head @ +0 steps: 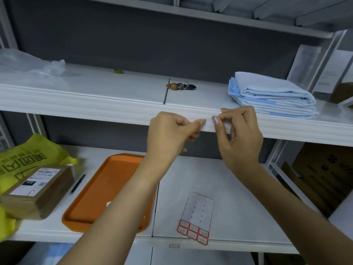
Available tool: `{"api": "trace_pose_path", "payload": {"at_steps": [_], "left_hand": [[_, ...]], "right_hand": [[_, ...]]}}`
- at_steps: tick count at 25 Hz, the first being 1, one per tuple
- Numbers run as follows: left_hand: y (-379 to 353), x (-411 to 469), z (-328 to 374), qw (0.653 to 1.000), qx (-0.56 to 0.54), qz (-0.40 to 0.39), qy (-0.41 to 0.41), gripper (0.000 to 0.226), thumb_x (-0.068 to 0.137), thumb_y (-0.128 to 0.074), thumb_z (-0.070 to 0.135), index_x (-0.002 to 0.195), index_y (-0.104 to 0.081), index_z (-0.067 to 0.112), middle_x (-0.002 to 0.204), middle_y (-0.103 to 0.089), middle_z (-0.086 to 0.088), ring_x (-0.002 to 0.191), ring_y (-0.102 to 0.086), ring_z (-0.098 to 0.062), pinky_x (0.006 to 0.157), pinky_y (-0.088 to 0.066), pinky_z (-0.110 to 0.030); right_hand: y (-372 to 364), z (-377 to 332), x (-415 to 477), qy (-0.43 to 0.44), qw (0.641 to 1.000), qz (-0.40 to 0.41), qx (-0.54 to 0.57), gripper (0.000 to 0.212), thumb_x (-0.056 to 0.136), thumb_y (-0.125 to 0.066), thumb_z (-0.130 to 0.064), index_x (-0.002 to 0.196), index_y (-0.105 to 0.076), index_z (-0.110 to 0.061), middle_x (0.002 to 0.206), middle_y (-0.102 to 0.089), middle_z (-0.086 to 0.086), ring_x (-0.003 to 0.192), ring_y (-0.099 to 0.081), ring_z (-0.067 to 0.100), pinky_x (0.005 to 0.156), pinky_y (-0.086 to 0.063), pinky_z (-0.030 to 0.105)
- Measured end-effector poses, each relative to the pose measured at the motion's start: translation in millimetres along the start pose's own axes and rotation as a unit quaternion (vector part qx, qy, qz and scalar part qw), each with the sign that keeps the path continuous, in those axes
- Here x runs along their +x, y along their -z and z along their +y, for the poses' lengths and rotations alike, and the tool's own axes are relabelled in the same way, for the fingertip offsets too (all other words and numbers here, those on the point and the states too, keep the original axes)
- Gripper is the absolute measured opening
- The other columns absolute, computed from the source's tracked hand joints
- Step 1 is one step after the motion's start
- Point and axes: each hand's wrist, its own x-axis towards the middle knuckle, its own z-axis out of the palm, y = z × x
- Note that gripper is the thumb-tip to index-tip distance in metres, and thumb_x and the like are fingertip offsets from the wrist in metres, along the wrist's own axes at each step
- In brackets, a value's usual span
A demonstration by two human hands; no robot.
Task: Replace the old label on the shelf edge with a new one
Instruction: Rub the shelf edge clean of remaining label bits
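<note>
The label (209, 124) could go on crooked or with a wrinkle. That would happen if one thumb pushes down before the other side is lined up with the shelf edge (95, 104). It could also tear or stick to a finger if it is pulled too fast. It is white on a white edge, so it is hard to see where it ends. I cannot tell if this is the old label or a new one.

The label sits near the middle of the picture, on the front of the shelf edge, between the two thumbs. The left hand (170, 134) has its fingers curled up tight, and its thumb tip presses the label from 9 o'clock. The right hand (240, 136) pinches the edge from 3 o'clock with thumb and first finger, and its other fingers hang loose. Neither grip is spread wide — both are nearly closed on that small piece.

The label sheet (196, 217) lies on the lower shelf (238, 197) at 6 o'clock — it shows a few red-rimmed labels.
</note>
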Motion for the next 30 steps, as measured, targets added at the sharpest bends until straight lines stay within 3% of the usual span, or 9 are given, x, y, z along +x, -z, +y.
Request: {"api": "trace_pose_path", "payload": {"at_steps": [8, 16, 22, 30], "left_hand": [[9, 0, -13, 0.999, -0.038, -0.026, 0.0, 0.022, 0.085, -0.073, 0.029, 0.076, -0.078, 0.011, 0.069, -0.075, 0.003, 0.068, -0.073, -0.007, 0.043, -0.053, -0.025], [18, 1, -15, 0.999, -0.048, -0.022, 0.014, 0.023, 0.083, -0.076, 0.032, 0.072, -0.078, 0.012, 0.067, -0.075, 0.003, 0.066, -0.073, -0.009, 0.042, -0.051, -0.022], [6, 2, -7, 1.0, -0.012, -0.017, 0.017, 0.025, 0.081, -0.077, 0.035, 0.073, -0.079, 0.011, 0.064, -0.074, 0.003, 0.062, -0.071, -0.005, 0.045, -0.056, -0.026], [4, 0, -4, 1.0, -0.004, -0.016, 0.025, 0.027, 0.081, -0.077, 0.037, 0.074, -0.079, 0.01, 0.066, -0.074, 0.002, 0.063, -0.072, -0.007, 0.047, -0.057, -0.028]], "right_hand": [[1, 4, 1, 0.024, 1.0, 0.002, -0.002, 0.017, 0.09, -0.066, -0.022, 0.087, -0.068, -0.005, 0.094, -0.062, 0.011, 0.081, -0.048, 0.002, 0.059, -0.032, 0.004], [-2, 3, -1, 0.019, 0.999, 0.022, 0.028, 0.013, 0.089, -0.067, -0.014, 0.085, -0.067, -0.002, 0.092, -0.062, 0.013, 0.085, -0.047, -0.002, 0.057, -0.032, 0.006], [-2, 3, 0, 0.028, 0.999, 0.028, 0.038, 0.013, 0.089, -0.067, -0.012, 0.084, -0.067, 0.0, 0.091, -0.062, 0.014, 0.075, -0.042, 0.001, 0.059, -0.029, 0.007], [-2, 1, -1, 0.011, 0.999, 0.022, 0.041, 0.013, 0.089, -0.067, -0.012, 0.084, -0.067, 0.0, 0.092, -0.062, 0.014, 0.077, -0.044, 0.002, 0.06, -0.029, 0.007]]}}
